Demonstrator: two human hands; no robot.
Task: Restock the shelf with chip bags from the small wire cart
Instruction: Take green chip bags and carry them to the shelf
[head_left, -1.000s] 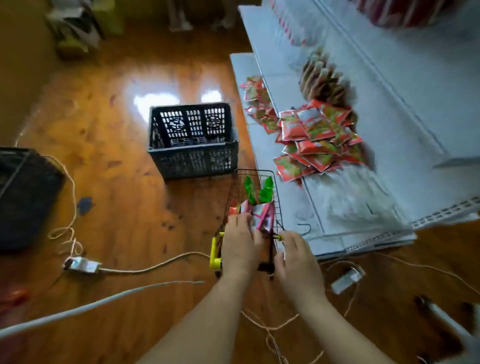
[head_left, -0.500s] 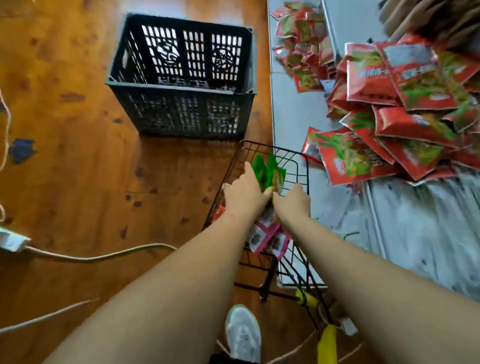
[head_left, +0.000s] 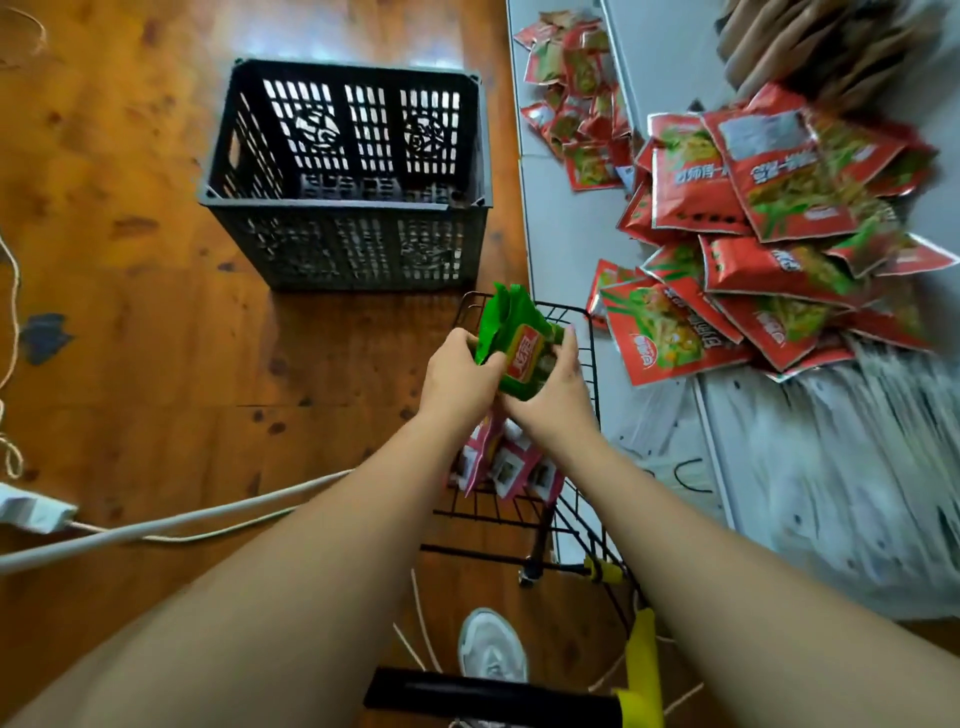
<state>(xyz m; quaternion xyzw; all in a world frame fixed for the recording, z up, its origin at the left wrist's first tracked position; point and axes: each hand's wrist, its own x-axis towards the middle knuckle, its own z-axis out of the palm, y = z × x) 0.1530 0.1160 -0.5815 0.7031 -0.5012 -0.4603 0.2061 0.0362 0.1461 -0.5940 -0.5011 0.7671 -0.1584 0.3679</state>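
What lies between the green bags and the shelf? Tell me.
Nothing visible does. Both hands, left hand and right hand, hold the green chip bags above the wire cart. The shelf lies just right, past the rim, though red bags crowd its near part.

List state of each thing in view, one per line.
green chip bags: lifted above the cart, gripped from both sides
left hand: holds the green bags
right hand: holds the green bags
wire cart: upright by the shelf, pink bags inside
pink bags: lying in the cart
black crate: upright on the floor, open top
red bags: loosely piled on the shelf
shelf: partly stocked
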